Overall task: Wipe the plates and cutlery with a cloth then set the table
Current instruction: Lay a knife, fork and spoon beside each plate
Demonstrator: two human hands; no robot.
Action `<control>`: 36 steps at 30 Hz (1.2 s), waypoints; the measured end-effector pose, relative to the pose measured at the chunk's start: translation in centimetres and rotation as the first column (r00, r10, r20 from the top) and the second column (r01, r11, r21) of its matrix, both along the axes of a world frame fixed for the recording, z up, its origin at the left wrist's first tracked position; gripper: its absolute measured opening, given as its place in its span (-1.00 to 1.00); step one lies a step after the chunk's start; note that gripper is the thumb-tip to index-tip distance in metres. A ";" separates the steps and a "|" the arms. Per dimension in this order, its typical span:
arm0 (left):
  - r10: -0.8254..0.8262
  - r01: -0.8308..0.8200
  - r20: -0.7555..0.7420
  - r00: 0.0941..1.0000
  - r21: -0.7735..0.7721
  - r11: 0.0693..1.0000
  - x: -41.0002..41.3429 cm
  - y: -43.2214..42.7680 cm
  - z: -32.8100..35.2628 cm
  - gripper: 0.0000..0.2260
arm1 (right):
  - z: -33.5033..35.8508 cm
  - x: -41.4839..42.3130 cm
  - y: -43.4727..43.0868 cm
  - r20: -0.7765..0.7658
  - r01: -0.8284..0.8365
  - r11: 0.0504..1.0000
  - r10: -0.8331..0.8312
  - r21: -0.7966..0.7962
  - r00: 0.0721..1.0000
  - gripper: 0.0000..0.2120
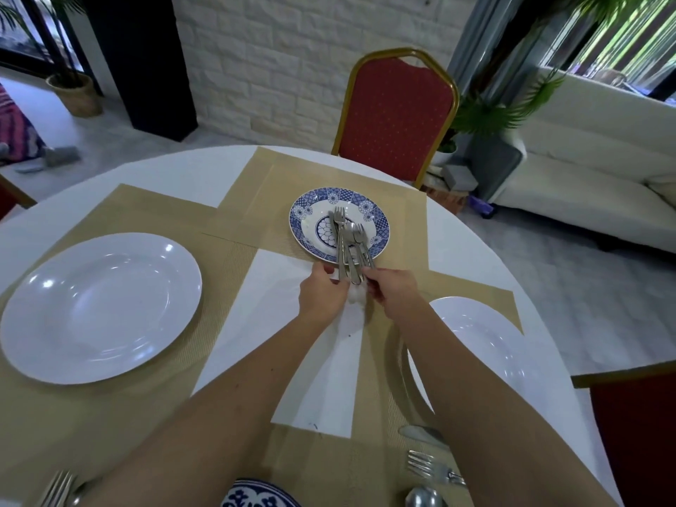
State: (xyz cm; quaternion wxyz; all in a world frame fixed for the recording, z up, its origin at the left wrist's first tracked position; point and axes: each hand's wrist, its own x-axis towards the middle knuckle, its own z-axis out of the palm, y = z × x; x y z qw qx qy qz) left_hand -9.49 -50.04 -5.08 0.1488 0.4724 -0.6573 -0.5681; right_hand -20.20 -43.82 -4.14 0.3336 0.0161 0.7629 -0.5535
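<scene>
Tabletop [263, 316] lies open between left plate [100, 309] and right plate [483, 338].

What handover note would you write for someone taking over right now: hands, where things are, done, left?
Left hand and right hand both grip the cutlery bundle by its handles, tips over the blue patterned plate; white cloth bunched between them.
Set down: left white plate, right white plate; fork and spoon at the near edge.
Left: wipe the bundle, lay it out.

Two white plates [100, 309] [483, 342], two blue-patterned plates [314, 221] [256, 498] (one cropped), four placemats [226, 287] [292, 170] [461, 287] [311, 462].
</scene>
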 end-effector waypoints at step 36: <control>-0.029 0.057 -0.178 0.984 0.154 0.986 10.2 4.6 7.1 -0.96 | 5.8 12.5 7.5 0.377 0.184 0.938 -0.064 -0.294 0.924 -0.91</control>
